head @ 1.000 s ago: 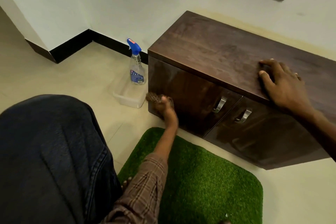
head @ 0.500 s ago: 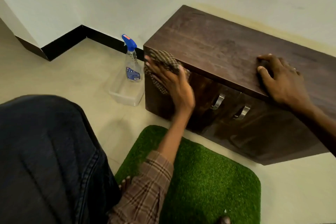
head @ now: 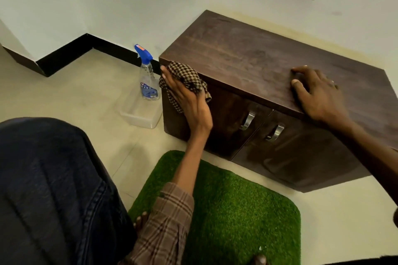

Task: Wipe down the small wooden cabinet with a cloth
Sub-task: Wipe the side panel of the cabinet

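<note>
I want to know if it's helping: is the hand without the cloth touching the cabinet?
Touching. The head view shows the right hand lying flat on the wooden cabinet top, fingers pressed on the wood.

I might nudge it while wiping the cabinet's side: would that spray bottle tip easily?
Probably. The clear plastic spray bottle with the blue trigger head is tall, narrow and looks nearly empty, so likely light and top-heavy. It stands in a shallow clear plastic tray, which might catch it.

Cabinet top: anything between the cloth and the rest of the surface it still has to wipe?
Only the right hand, resting flat on the cabinet top near its front edge. The left hand presses the cloth on the top-left front corner; the wood between shows nothing else.
</note>
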